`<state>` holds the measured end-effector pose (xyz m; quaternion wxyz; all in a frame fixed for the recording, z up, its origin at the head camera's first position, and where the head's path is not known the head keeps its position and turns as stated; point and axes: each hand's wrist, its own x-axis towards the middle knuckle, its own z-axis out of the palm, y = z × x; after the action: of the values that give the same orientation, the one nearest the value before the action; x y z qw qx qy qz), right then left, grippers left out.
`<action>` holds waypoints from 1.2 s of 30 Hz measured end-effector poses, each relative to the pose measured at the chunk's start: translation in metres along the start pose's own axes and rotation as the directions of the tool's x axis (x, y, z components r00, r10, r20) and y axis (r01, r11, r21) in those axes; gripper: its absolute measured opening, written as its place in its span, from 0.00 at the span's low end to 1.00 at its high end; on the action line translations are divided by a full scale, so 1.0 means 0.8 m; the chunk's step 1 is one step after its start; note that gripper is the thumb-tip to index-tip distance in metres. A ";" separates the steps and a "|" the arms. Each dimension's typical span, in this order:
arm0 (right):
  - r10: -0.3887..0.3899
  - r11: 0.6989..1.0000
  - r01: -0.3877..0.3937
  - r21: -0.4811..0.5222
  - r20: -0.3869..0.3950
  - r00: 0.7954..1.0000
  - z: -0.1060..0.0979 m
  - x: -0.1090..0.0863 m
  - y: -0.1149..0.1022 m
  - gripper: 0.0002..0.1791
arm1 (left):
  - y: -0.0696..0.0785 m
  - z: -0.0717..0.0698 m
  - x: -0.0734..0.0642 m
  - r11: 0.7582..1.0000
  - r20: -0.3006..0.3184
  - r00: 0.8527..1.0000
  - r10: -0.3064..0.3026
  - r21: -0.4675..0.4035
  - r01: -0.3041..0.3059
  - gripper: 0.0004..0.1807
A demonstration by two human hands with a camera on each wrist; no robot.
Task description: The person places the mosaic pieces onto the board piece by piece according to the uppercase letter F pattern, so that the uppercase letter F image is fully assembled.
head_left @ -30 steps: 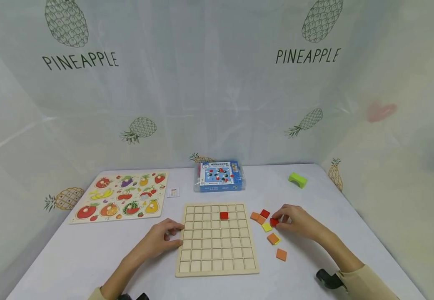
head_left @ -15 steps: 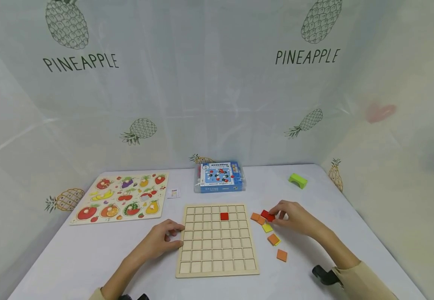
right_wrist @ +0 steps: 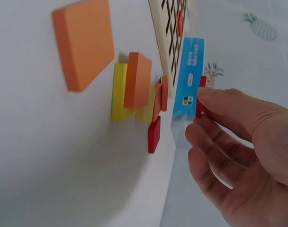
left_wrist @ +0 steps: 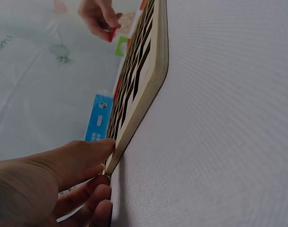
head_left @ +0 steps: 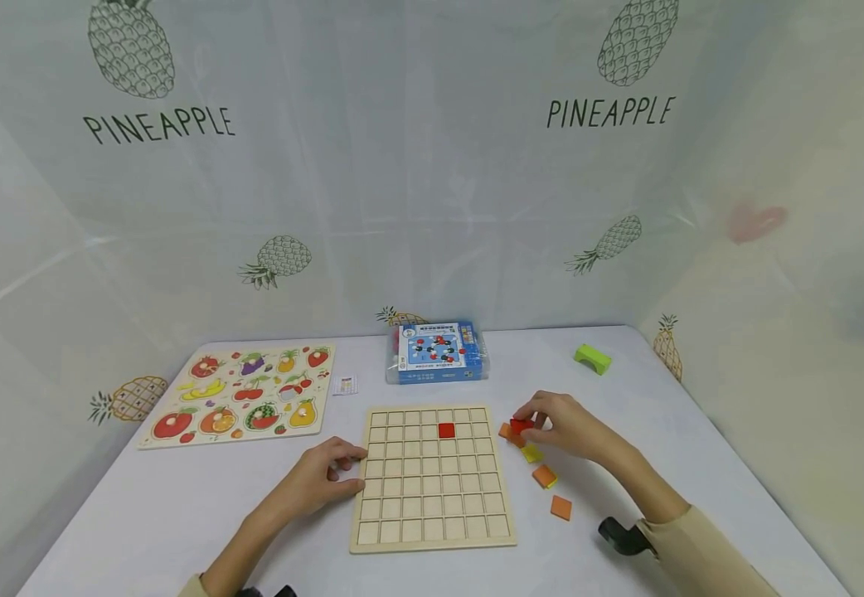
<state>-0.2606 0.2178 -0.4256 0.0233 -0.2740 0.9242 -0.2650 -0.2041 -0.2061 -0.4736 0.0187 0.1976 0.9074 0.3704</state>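
My right hand (head_left: 562,423) pinches a red square tile (right_wrist: 201,97) between thumb and fingers, just above the loose tiles. Another red tile (right_wrist: 154,135) lies on the table below it. The wooden grid board (head_left: 432,548) lies flat in the middle, with one red tile (head_left: 446,430) in a cell of its second row from the back. Thumb and fingertips of my left hand (head_left: 316,477) touch the board's left edge. Beside the board's right edge are orange tiles (head_left: 561,507) and yellow tiles (head_left: 532,453), with one orange tile (right_wrist: 138,80) leaning on a yellow one.
A fruit puzzle board (head_left: 241,394) lies at the back left, beside a small printed card (head_left: 345,384). Behind the grid board sits a blue boxed set (head_left: 438,352). A green arch block (head_left: 592,359) stands at the back right, and a pineapple-print curtain (head_left: 432,207) closes off the rear.
My right hand has moved left and slightly away from me, carrying the red tile from the right of the tile group toward the grid board. My left hand stays at the board's edge.
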 end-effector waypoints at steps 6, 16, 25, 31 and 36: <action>0.008 1.000 -0.008 0.021 0.019 1.000 0.005 0.013 -0.013 0.15 | 0.000 0.000 -0.001 1.000 0.000 1.000 0.010 -0.004 -0.010 0.22; -0.031 1.000 0.031 0.005 0.050 0.998 0.018 0.037 -0.029 0.14 | 0.002 -0.001 -0.002 1.000 0.000 1.000 0.011 -0.010 -0.011 0.22; -0.072 0.997 0.072 0.007 0.064 0.995 0.034 0.057 -0.039 0.13 | 0.001 -0.002 -0.002 1.000 0.001 1.000 0.007 -0.002 -0.007 0.22; -0.096 0.995 0.094 0.028 0.078 0.992 0.046 0.070 -0.048 0.12 | 0.003 -0.001 -0.003 1.000 0.001 1.000 0.004 -0.011 -0.004 0.22; -0.080 0.997 0.077 0.028 0.089 0.993 0.054 0.079 -0.053 0.11 | 0.004 -0.001 -0.002 1.000 0.005 1.000 -0.005 -0.016 0.005 0.22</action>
<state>-0.2849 0.1347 -0.4349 0.0578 -0.3214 0.9074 -0.2646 -0.2018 -0.2054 -0.4710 0.0232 0.1962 0.9048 0.3773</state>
